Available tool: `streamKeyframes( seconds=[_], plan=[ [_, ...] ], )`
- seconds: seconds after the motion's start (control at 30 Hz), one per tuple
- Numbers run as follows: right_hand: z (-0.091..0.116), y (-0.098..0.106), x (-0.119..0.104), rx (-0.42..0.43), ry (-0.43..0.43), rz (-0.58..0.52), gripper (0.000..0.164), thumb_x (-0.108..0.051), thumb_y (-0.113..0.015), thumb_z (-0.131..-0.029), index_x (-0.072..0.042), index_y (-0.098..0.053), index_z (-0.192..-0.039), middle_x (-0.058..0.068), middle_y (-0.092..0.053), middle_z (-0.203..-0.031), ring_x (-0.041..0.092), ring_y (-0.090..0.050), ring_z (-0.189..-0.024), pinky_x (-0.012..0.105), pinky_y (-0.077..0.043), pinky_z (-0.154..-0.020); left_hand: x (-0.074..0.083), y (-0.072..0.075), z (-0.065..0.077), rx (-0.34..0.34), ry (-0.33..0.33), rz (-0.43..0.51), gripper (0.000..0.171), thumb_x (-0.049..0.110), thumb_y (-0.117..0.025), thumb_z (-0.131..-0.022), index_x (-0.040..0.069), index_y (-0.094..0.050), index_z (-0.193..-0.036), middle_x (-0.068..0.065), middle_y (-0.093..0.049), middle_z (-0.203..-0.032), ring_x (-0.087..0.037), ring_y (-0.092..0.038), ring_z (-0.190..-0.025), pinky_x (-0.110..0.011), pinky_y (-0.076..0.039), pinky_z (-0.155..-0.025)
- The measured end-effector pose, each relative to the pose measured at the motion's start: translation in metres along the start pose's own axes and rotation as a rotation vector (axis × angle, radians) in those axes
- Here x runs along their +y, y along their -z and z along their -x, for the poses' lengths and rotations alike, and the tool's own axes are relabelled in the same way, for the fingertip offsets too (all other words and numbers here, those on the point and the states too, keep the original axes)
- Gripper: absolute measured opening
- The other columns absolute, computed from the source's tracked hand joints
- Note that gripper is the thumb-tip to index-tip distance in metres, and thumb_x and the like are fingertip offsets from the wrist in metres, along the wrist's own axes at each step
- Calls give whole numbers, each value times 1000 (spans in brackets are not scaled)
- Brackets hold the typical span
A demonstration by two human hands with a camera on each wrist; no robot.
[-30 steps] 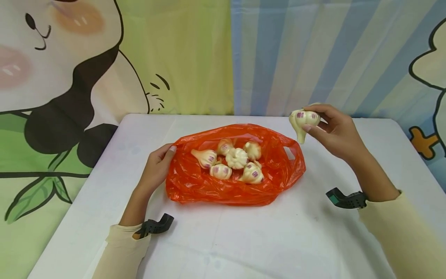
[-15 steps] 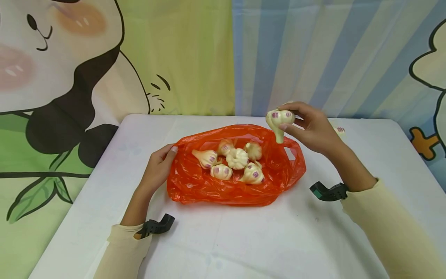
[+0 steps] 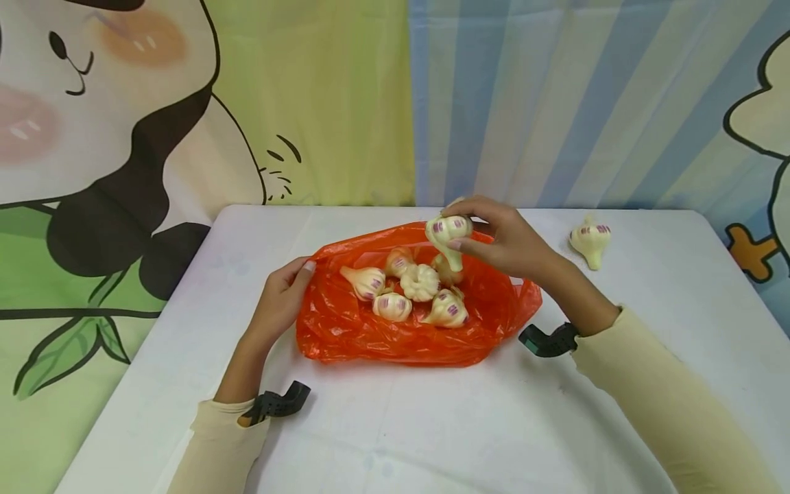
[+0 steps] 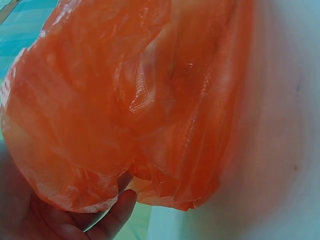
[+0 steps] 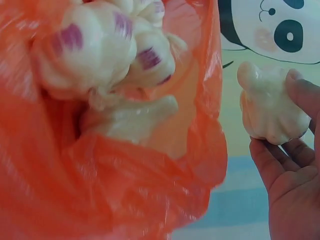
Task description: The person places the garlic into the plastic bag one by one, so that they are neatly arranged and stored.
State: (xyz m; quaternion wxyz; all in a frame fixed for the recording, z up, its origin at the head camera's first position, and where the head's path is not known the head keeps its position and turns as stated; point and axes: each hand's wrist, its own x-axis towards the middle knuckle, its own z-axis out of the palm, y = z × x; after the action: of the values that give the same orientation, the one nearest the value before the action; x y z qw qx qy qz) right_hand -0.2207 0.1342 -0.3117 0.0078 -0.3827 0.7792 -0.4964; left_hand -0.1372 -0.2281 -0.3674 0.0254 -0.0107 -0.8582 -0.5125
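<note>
A red plastic bag (image 3: pixel 345 336) lies open on the table with several garlic bulbs (image 3: pixel 420 282) inside, cream with purple marks. My left hand (image 3: pixel 280 298) pinches the bag's left edge between thumb and fingers; in the left wrist view the red film (image 4: pixel 120 110) fills most of the picture. Over the bag's far right part, my right hand (image 3: pixel 506 237) holds one garlic bulb (image 3: pixel 447 233), stem pointing down. That bulb (image 5: pixel 272 105) shows in the right wrist view between thumb and fingers, beside the bag. It partly covers a bulb behind it in the head view.
Another garlic bulb (image 3: pixel 590 241) rests on the white table (image 3: pixel 395 425) at the far right, outside the bag. Behind the table's back edge hangs a printed curtain (image 3: pixel 333 103). Each wrist wears a black camera mount (image 3: pixel 548 340).
My right hand has carried its garlic bulb leftward from the table's right side to above the bag. The bulb on the table behind it has come into view. My left hand stays put.
</note>
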Motion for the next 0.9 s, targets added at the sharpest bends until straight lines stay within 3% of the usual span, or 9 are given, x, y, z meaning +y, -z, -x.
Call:
streamKeyframes(
  seconds=[0.13,0.43,0.9],
  plan=[
    [-8,-10,0,-31,24,-44,36,3,-70,-86,-1,-62,-121,9,-58,-123,23,-54,-114,35,-47,-95,0,0,0,1,2,-2,47,40,-42,-104,7,-59,-132,-9,-62,-122,-22,-57,-106,-36,-48,-94],
    [-31,-40,-3,-192,79,-109,35,0,-71,-87,-2,-61,-121,7,-58,-121,19,-56,-111,35,-48,-95,0,2,1,6,-9,-21,49,43,-41,-104,8,-59,-132,-7,-62,-122,-21,-58,-104,-35,-50,-92],
    [-44,-60,0,-249,161,-2,30,-5,-70,-89,-6,-64,-118,4,-62,-120,15,-58,-103,31,-50,-86,6,0,2,1,4,-8,44,35,-40,-105,5,-58,-132,-11,-62,-123,-22,-57,-106,-37,-48,-95]
  ],
)
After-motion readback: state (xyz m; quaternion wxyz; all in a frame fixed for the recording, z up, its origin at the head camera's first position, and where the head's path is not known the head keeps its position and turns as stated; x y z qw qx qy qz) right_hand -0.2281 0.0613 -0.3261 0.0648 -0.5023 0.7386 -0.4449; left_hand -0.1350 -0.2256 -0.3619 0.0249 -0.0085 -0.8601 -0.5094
